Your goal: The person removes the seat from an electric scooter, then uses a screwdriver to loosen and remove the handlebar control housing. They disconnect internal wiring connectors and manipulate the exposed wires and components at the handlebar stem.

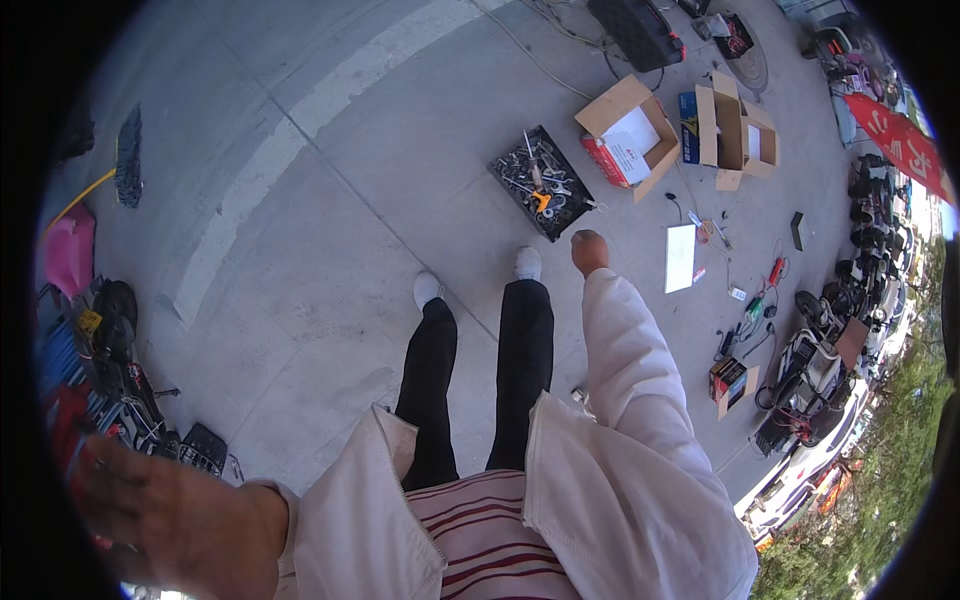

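Observation:
My left hand (175, 515) is raised at the lower left, smeared by motion, its fingers apart with nothing seen in them. Out ahead on a white-sleeved arm, my right hand (590, 252) is closed; its curled fingers hide whatever may be inside. Just beyond it on the concrete lies a black tool tray (560, 225) full of metal sockets and wrenches. An orange-handled tool (542, 201) and a screwdriver-like tool (534, 165) rest on top of the pile. The right hand appears apart from the tray.
Open cardboard boxes (655, 160) stand beyond the tray, near a black case (637, 35). To the right are a white panel (680, 258), a red-handled tool (776, 271), cables and a small box (728, 381). Parked scooters (812, 365) line the right side; a pink basin (70, 250) sits far left.

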A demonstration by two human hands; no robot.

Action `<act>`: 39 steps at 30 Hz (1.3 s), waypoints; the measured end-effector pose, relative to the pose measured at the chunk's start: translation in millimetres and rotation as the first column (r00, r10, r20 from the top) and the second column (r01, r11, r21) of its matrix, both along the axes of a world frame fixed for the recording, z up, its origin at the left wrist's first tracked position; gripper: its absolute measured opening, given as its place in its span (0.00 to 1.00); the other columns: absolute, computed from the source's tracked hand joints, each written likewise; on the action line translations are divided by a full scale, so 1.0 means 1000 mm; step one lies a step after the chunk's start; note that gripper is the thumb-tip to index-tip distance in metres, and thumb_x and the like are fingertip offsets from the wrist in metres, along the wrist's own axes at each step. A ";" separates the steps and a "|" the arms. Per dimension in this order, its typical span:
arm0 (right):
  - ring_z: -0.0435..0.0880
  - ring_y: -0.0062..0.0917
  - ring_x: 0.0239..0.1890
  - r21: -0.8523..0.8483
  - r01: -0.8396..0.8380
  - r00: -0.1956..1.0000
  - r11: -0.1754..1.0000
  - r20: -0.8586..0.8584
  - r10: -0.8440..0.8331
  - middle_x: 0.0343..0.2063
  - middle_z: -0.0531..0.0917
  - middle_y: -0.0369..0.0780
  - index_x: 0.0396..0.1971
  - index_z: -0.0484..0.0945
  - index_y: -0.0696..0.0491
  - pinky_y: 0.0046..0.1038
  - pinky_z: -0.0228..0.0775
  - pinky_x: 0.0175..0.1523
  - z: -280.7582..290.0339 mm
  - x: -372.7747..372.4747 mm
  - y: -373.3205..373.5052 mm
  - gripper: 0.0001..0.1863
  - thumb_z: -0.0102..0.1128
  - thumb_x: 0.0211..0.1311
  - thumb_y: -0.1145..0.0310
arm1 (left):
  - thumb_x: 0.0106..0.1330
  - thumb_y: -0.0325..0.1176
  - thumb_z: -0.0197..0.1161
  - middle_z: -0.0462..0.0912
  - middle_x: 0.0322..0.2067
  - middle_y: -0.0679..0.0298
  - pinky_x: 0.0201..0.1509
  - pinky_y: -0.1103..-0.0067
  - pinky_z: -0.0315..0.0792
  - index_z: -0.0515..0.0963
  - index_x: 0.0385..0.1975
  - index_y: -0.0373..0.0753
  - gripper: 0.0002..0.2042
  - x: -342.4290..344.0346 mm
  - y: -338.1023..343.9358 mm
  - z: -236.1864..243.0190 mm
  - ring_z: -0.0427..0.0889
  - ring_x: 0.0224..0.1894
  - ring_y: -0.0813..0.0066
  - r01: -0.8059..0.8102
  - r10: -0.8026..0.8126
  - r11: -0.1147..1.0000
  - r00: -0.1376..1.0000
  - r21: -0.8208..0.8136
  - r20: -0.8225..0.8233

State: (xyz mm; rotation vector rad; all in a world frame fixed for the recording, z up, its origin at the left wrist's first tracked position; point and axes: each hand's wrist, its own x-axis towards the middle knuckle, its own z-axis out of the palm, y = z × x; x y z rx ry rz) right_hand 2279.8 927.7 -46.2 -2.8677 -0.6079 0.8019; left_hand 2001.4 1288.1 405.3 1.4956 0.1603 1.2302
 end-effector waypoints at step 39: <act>0.77 0.16 0.31 0.680 0.230 0.450 0.697 -0.709 0.543 0.31 0.80 0.34 0.34 0.81 0.59 0.22 0.73 0.37 0.331 -0.213 0.346 0.12 0.56 0.66 0.65 | 0.73 0.38 0.50 0.73 0.50 0.62 0.54 0.77 0.68 0.62 0.62 0.34 0.22 -0.238 -0.170 0.074 0.72 0.49 0.75 -0.852 0.633 0.294 0.513 -0.433 -0.579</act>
